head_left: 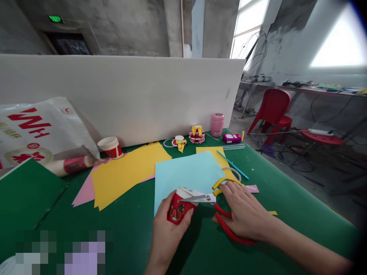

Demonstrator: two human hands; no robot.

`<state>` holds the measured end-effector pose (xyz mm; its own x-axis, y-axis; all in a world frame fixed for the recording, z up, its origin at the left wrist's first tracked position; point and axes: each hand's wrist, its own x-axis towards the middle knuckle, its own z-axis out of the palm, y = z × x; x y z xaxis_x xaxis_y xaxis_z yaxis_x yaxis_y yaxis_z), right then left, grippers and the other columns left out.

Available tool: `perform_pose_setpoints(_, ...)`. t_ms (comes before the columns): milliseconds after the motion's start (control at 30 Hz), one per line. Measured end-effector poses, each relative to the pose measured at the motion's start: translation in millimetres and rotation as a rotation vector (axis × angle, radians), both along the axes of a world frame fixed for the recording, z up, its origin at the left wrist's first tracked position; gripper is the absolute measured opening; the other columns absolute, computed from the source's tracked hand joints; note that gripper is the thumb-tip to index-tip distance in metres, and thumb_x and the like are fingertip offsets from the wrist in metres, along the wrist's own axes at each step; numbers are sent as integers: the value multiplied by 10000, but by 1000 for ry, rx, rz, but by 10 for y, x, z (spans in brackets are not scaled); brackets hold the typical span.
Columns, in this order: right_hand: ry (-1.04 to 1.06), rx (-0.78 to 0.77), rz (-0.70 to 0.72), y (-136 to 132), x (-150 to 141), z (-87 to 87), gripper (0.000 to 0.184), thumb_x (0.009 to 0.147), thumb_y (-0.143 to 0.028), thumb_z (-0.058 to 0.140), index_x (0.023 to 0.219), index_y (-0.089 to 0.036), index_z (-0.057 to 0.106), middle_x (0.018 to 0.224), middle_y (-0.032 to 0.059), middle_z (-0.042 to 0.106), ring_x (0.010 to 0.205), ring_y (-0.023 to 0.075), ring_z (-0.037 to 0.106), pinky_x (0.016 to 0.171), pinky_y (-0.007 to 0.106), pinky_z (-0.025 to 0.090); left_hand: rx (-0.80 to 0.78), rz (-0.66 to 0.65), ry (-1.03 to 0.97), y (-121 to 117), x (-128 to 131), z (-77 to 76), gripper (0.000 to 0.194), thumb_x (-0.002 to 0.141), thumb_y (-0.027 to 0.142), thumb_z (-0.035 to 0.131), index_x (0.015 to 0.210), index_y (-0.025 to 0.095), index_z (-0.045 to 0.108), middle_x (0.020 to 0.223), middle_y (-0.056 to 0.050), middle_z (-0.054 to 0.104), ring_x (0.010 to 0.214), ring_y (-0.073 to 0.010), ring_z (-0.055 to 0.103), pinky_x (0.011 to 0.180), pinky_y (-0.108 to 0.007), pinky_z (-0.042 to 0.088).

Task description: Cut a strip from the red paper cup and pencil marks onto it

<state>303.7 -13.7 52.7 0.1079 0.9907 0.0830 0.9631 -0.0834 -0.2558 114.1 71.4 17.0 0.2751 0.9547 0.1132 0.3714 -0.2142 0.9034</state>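
Observation:
My left hand (169, 225) is closed around a red and white paper cup (180, 209) printed with a golden figure. In my right hand (243, 208) is a pair of scissors (210, 198) with one yellow and one red handle, its handles spread apart. The blades reach across the cup near its white rim; I cannot tell how far they have cut in. Beneath and behind the cup lies a light blue sheet of paper (186, 166). A small pink strip (252, 188) is by my right wrist.
Yellow sheets (129, 168) and pink paper (84, 189) lie left, near another paper cup (110, 147) and a plastic bag (51, 130). Farther back are folded paper decorations (197, 135), a pink flask (217, 125) and a purple packet (232, 138). A blue pencil (233, 165) lies right.

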Motion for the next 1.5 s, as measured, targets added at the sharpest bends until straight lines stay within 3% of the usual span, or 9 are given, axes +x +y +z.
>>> perform_pose_setpoints(467, -21, 4, -3, -2, -4, 3, 572, 706, -512, 540, 1099, -98, 506, 995, 147, 537, 949, 307, 462, 845, 457, 378, 35, 27, 59, 1, 19, -57, 537, 633, 394, 619, 1113, 179, 511, 1039, -98, 590, 911, -255, 576, 754, -362, 471)
perform_pose_setpoints(867, -15, -17, 9, -39, -74, -18, 515, 714, -428, 539, 1103, -93, 500, 983, 148, 559, 935, 302, 481, 829, 441, 399, -95, 35, 126, 8, 11, -12, 616, 631, 472, 599, 1156, 171, 486, 1043, -100, 616, 862, -258, 598, 705, -335, 474)
perform_pose_setpoints(1100, 5, -80, 2, -12, -80, -36, 474, 738, -445, 504, 1044, -84, 518, 923, 150, 588, 854, 294, 530, 749, 426, 438, -113, -14, 56, 3, -9, 0, 597, 636, 448, 615, 1151, 176, 482, 1010, -85, 628, 848, -249, 603, 722, -320, 471)
perform_pose_setpoints(1200, 31, -83, -2, -1, -75, -48, 450, 743, -434, 494, 1026, -84, 514, 879, 139, 598, 786, 278, 550, 688, 410, 455, -192, -35, -57, -10, -3, 18, 611, 621, 433, 639, 1146, 167, 479, 1033, -93, 623, 894, -258, 593, 749, -318, 466)
perform_pose_setpoints(1333, 31, -21, 9, 2, -54, -45, 453, 737, -423, 502, 1052, -97, 496, 899, 131, 595, 794, 281, 547, 687, 416, 448, -408, -78, -332, -26, 11, 70, 615, 639, 431, 630, 1158, 154, 453, 1082, -118, 610, 953, -268, 577, 752, -323, 473)
perform_pose_setpoints(1500, 42, 4, 33, -30, -15, -11, 454, 734, -427, 508, 1059, -110, 495, 911, 128, 592, 796, 277, 536, 689, 418, 443, -685, -260, -468, 8, -36, 101, 518, 617, 393, 670, 1062, 157, 547, 994, -115, 658, 902, -274, 596, 720, -340, 470)
